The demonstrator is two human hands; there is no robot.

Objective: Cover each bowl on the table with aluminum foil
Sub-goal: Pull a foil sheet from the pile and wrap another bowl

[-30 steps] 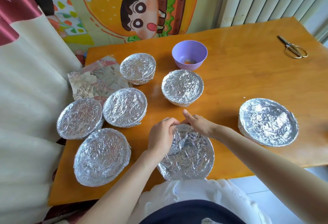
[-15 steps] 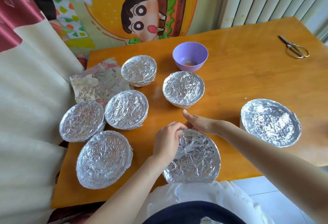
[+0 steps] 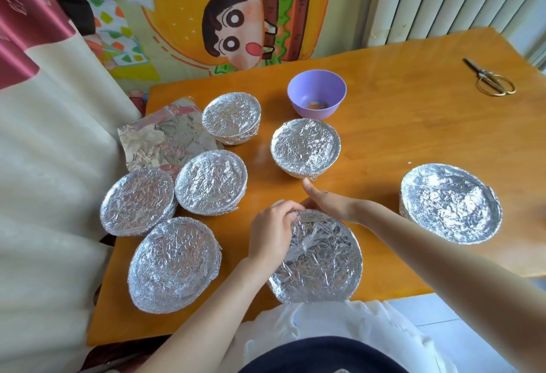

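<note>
Seven bowls wear foil, one does not, and that one decides what comes next. Sweeping from the left, everything is placed off the near bowl (image 3: 322, 257) at the table's (image 3: 413, 124) front edge.

Well left and back of it lies the loose foil sheet (image 3: 165, 139), crumpled flat, its edges tucked under its neighbours. Four covered bowls cluster left of the near bowl: the far-left bowl (image 3: 137, 201), the front-left bowl (image 3: 174, 263), the middle bowl (image 3: 211, 182) and the back-left bowl (image 3: 232, 117).

Now the hands! The left hand (image 3: 270, 233) sits on the near bowl's left-back rim, fingers curled over the edge and crimping foil down. The right hand (image 3: 328, 202) is on the back rim, just beside the left, fingers folded over the lip with the tips hidden and the thumb poking away from the body. That wrap looks all but sealed.

Straight behind the near bowl comes the covered centre bowl (image 3: 305, 148), just off that thumb. Beyond it is the purple bowl (image 3: 316, 93), bare, with scraps inside. It lies directly away from both hands, and it is round, so there is no axis to line up. The right hand looks a shade nearer to it, while the foil sheet falls to the left hand's side.

Right of the near bowl and well apart sits the right bowl (image 3: 450, 202), covered. Far back and right lie the scissors (image 3: 490, 78).
</note>
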